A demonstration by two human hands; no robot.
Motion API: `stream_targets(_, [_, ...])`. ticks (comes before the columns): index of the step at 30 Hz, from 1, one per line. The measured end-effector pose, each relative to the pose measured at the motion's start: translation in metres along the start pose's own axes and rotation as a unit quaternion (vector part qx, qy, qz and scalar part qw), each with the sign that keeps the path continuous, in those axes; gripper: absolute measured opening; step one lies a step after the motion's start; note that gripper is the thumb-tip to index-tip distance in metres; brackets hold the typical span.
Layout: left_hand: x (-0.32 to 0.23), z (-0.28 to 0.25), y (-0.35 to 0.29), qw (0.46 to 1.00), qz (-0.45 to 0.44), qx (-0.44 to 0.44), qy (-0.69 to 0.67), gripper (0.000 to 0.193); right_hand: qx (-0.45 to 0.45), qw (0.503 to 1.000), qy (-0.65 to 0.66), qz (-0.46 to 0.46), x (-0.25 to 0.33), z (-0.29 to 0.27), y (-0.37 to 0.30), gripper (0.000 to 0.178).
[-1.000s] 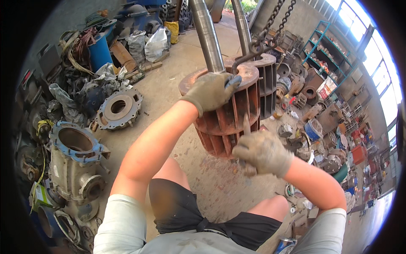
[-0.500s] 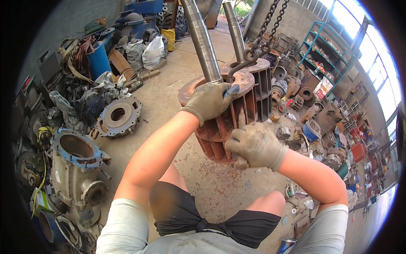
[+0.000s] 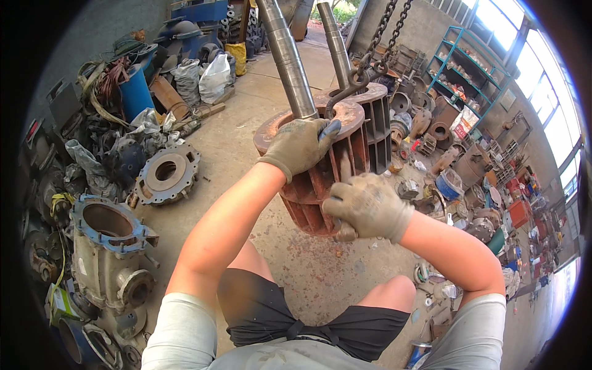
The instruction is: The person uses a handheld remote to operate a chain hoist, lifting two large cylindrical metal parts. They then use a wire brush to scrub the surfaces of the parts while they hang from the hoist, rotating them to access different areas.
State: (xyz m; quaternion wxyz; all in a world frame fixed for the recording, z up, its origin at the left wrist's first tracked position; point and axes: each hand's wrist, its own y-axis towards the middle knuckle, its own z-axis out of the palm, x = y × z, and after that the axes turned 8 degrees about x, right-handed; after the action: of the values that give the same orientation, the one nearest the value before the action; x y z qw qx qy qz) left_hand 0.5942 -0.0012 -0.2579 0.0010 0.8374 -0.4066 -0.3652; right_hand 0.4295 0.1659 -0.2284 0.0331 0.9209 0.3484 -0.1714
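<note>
In front of me stands a rust-brown ribbed impeller (image 3: 311,196), tilted, with a bright steel shaft (image 3: 287,58) rising out of its top. My left hand (image 3: 300,147), in a worn work glove, is closed over the near part of its upper rim, beside the shaft. Lower right, against the ribs, my gloved right hand (image 3: 368,208) is a fist around a short brownish metal bar (image 3: 346,166); its ends show above and below the fist. A steel hook (image 3: 346,92) on chains (image 3: 377,42) reaches the impeller's top. Behind it is a second ribbed impeller (image 3: 377,120) with its own shaft (image 3: 336,46).
On the left lie a round flange plate (image 3: 166,175), a pump casing with a blue rim (image 3: 111,225), a blue drum (image 3: 135,89) and white sacks (image 3: 216,79). Piled metal parts (image 3: 478,191) and a teal shelf rack (image 3: 465,71) line the right side. Concrete floor (image 3: 246,105) runs between.
The whole view has shifted slightly, so the impellers and chains sit a little further left. My left hand keeps its hold on the rim; the right hand still grips the bar by the ribs.
</note>
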Motion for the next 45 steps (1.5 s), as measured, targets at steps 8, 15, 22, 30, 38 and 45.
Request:
stream_targets(8, [0.003, 0.004, 0.004, 0.999, 0.022, -0.030, -0.026, 0.053, 0.038, 0.999, 0.017, -0.023, -0.014, -0.012, 0.000, 0.036])
stream_targets(15, [0.001, 0.007, 0.001, 0.998, 0.033, -0.046, -0.027, 0.054, 0.092, 0.995, 0.033, -0.022, -0.008, -0.001, -0.021, 0.044])
stream_targets(22, [-0.005, 0.006, -0.002, 0.998, 0.042, -0.042, -0.015, 0.052, 0.014, 1.000, 0.019, -0.002, 0.002, 0.014, -0.026, 0.037])
stream_targets(30, [-0.008, 0.008, -0.004, 0.999, 0.012, -0.039, -0.009, 0.053, 0.010, 0.999, 0.031, -0.042, -0.009, 0.020, -0.035, 0.025])
stream_targets(38, [-0.009, 0.011, -0.007, 0.999, 0.000, -0.052, 0.006, 0.052, 0.006, 0.998, 0.004, -0.058, -0.004, 0.017, -0.022, 0.029])
stream_targets(45, [0.000, 0.012, 0.000, 0.998, 0.032, -0.056, 0.002, 0.059, 0.038, 0.997, 0.023, -0.060, -0.016, 0.028, -0.033, 0.035])
